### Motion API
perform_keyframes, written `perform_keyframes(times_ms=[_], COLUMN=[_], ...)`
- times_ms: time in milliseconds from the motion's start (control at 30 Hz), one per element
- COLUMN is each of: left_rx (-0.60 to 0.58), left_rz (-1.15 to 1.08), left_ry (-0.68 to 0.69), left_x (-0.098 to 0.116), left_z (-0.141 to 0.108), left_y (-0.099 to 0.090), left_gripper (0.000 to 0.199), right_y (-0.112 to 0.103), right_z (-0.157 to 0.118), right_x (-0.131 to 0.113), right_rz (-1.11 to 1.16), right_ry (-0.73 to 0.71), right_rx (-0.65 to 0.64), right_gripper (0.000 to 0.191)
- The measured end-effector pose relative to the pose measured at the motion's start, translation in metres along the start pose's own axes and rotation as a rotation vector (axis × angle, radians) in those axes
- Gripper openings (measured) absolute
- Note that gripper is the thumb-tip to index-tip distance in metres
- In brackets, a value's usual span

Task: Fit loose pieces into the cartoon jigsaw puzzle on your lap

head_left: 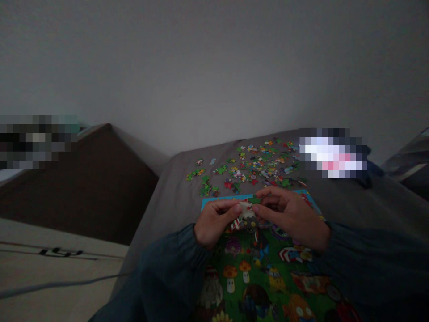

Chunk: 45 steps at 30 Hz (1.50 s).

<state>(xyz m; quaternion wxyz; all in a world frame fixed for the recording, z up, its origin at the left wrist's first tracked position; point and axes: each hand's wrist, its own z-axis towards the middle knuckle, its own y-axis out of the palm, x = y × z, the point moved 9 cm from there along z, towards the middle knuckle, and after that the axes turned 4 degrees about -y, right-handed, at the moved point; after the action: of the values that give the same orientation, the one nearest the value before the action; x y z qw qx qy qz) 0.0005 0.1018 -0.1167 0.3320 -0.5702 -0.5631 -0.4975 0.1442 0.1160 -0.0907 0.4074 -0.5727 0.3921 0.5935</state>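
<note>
Several joined puzzle pieces (247,209), whitish and green with a grey figure below, are between my two hands above a colourful picture sheet (261,277). My left hand (216,221) pinches their left side between thumb and fingers. At their right side, my right hand (293,214) holds them with thumb and bent fingers. The sheet has a blue top border and shows mushrooms and cartoon figures on green. Beyond it, many loose puzzle pieces (261,163) lie scattered on the grey cloth.
Grey cloth (174,188) covers the surface up to the pale wall (208,80). A blurred bright object (331,154) lies at the back right. On the left stands a dark brown cabinet (87,188), with a cable (67,283) below it.
</note>
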Motion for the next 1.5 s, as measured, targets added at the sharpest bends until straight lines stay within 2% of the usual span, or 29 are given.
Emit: perform_keyframes(times_ms=[233,467,833,1033,1267,1500], left_rx=[-0.014,-0.048,0.010,0.014,-0.029,0.031], left_rz=[-0.003,0.015,-0.007,0.030,0.210,0.150], left_ry=[-0.020,-0.047,-0.058,-0.002,0.089,0.089], left_x=[0.000,-0.001,-0.003,0.005,0.018,0.016], left_z=[0.000,0.003,0.003,0.001,-0.004,-0.003], left_y=[-0.001,0.003,-0.004,0.000,0.008,0.003], left_gripper=[0.046,0.042,0.044,0.040,0.038,0.037], right_y=[-0.002,-0.001,-0.003,-0.003,-0.001,0.003], right_z=[0.002,0.005,0.005,0.003,0.002,0.000], right_x=[-0.007,-0.002,0.000,-0.002,-0.005,-0.005], right_rz=[0.002,0.081,0.120,0.071,0.027,-0.002], right_ry=[-0.060,-0.061,-0.028,-0.029,-0.038,-0.074], right_rx=[0.007,0.004,0.034,0.042,0.056,0.022], right_gripper=[0.029,0.032,0.028,0.030,0.031,0.030])
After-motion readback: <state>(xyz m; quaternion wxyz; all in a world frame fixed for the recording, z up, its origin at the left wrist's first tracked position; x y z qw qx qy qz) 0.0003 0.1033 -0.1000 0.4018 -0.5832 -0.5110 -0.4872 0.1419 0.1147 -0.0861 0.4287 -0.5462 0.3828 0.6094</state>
